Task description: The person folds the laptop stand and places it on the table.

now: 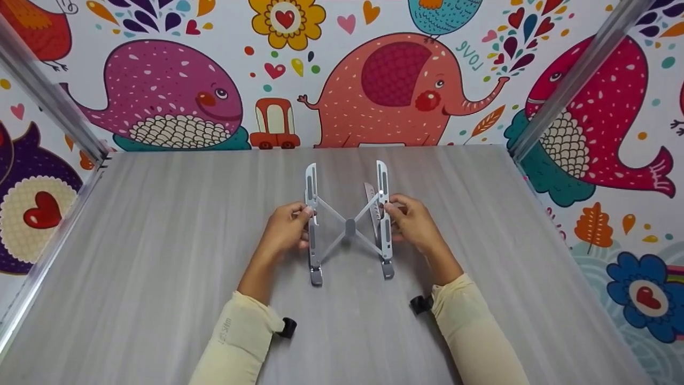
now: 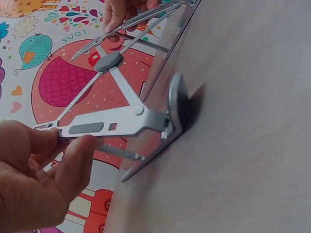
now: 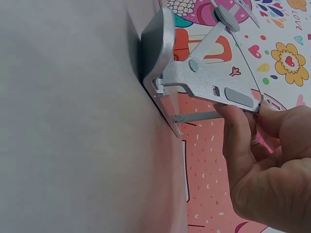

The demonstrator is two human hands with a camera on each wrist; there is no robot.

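A silver folding laptop stand (image 1: pixel 350 229) stands spread on the table, its two side rails joined by an X-shaped brace with a grey hub. My left hand (image 1: pixel 287 225) pinches the left rail near its middle, thumb on top and fingers beneath. On the opposite side, my right hand (image 1: pixel 417 222) pinches the right rail at about the same height. Seen from the left wrist, the rail (image 2: pixel 104 122) is raised off its base bar by a thin strut (image 2: pixel 119 152). The right wrist view shows a similar strut (image 3: pixel 197 116) under the right rail and a grey front lip (image 3: pixel 159 46).
The wood-grain table (image 1: pixel 160 256) extends around the stand. Behind it rises a wall with cartoon animals (image 1: pixel 395 96). Metal frame posts (image 1: pixel 580 80) stand at the back corners. Each sleeve cuff carries a small black device (image 1: pixel 287 328).
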